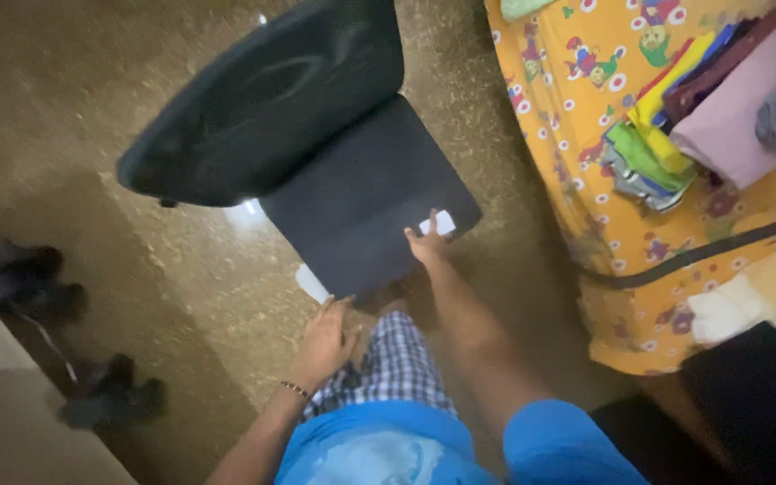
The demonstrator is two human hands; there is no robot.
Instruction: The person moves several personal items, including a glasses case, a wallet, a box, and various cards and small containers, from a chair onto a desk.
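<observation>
One black office chair [316,153] stands on the brown speckled floor [92,108] in front of the person, its mesh back toward the upper left and its flat seat [361,207] reaching toward the hands. The left hand [327,337] sits at the near left corner of the seat, fingers curled at the edge just below a white part [312,283] that sticks out under the seat. The right hand [427,241] rests on the near right corner of the seat, fingers spread flat, touching a second small white piece [442,223]. The two hands are apart, one at each front corner; whether either one actually grips the seat is too blurred to tell.

To the right lies a bed with an orange patterned sheet [586,99]. One pile of folded clothes [702,99] lies on it, in yellow, green, pink and dark colours. At the left edge, blurred dark shoes [29,278] lie on the floor.
</observation>
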